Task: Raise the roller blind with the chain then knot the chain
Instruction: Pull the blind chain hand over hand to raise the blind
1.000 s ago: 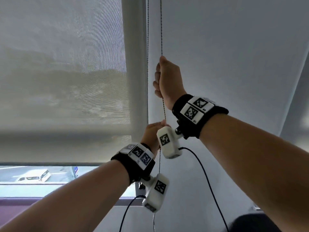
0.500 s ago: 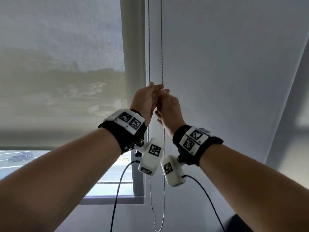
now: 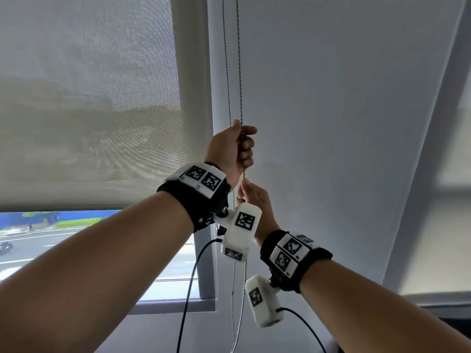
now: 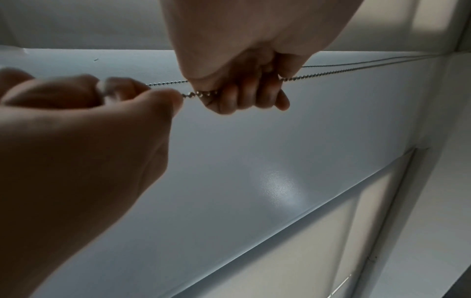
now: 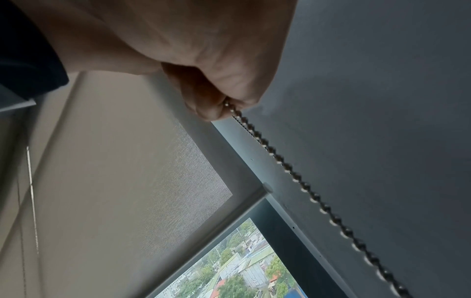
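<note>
The mesh roller blind covers most of the window; its bottom bar hangs above a strip of bare glass. Two strands of bead chain run down beside the window post. My left hand is the upper one, its fingers curled round the right strand. Just below it, my right hand pinches the same strand between thumb and fingertips. In the left wrist view the left hand grips the chain and the right hand pinches it close by. The right wrist view shows the right hand pinching the chain.
A grey window post stands left of the chain, and a plain white wall lies behind it. The chain's slack loop hangs below my wrists. Black camera cables dangle from both wrists. A road shows through the glass.
The hands have swapped heights: the left went up the chain from low to high, the right came down from high to low. The blind's bottom bar has risen, showing more glass.
</note>
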A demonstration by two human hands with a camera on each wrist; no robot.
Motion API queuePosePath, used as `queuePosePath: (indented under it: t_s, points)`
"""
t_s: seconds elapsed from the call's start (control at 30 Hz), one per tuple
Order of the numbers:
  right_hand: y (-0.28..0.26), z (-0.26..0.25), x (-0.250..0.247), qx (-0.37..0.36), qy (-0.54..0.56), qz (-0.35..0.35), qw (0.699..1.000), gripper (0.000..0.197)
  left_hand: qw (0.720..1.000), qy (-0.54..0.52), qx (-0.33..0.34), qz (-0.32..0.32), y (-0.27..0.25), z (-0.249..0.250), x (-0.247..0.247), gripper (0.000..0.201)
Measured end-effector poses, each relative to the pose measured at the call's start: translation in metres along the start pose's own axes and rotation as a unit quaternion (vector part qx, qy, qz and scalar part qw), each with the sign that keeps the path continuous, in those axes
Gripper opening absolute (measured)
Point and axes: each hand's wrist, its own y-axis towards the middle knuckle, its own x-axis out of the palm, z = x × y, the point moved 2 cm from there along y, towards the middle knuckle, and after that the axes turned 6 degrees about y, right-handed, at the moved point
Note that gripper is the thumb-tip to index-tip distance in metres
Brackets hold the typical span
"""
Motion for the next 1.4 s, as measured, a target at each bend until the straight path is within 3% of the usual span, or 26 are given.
queuePosePath:
  t_s: [0.27, 0.33, 0.47, 0.77, 0.87, 1.07, 1.27, 1.4]
  points:
    - [0.008, -0.011, 0.002, 0.016, -0.005, -0.052, 0.999, 0.037, 0.998, 0.048, 0.035, 0.032, -0.007, 0.005, 0.001, 0.04]
    - [0.017, -0.033, 0.003, -0.012, -0.01, -0.048, 0.999, 0.027, 0.998, 0.042, 0.04, 0.034, -0.008, 0.005, 0.0, 0.039]
    - [0.044, -0.092, 0.013, -0.079, -0.057, -0.015, 0.995, 0.028, 0.997, 0.049, 0.042, 0.05, -0.009, 0.002, -0.006, 0.039]
    - [0.08, -0.176, 0.062, -0.053, -0.025, -0.048, 0.997, 0.027, 0.992, 0.111, 0.012, 0.057, -0.022, -0.013, -0.012, 0.041]
    - [0.083, -0.182, 0.07, -0.046, -0.029, -0.034, 0.998, 0.029, 0.994, 0.091, -0.006, 0.059, -0.027, -0.023, -0.016, 0.031]
    - [0.082, -0.182, 0.076, -0.009, -0.015, -0.019, 1.0, 0.037, 0.992, 0.095, -0.053, 0.069, -0.043, -0.051, -0.027, 0.037]
    - [0.082, -0.176, 0.076, -0.023, -0.046, -0.032, 0.998, 0.038, 0.99, 0.104, -0.068, 0.067, -0.055, -0.071, -0.033, 0.041]
    - [0.082, -0.171, 0.075, -0.053, -0.075, 0.0, 0.996, 0.039, 0.989, 0.111, -0.071, 0.071, -0.059, -0.076, -0.031, 0.049]
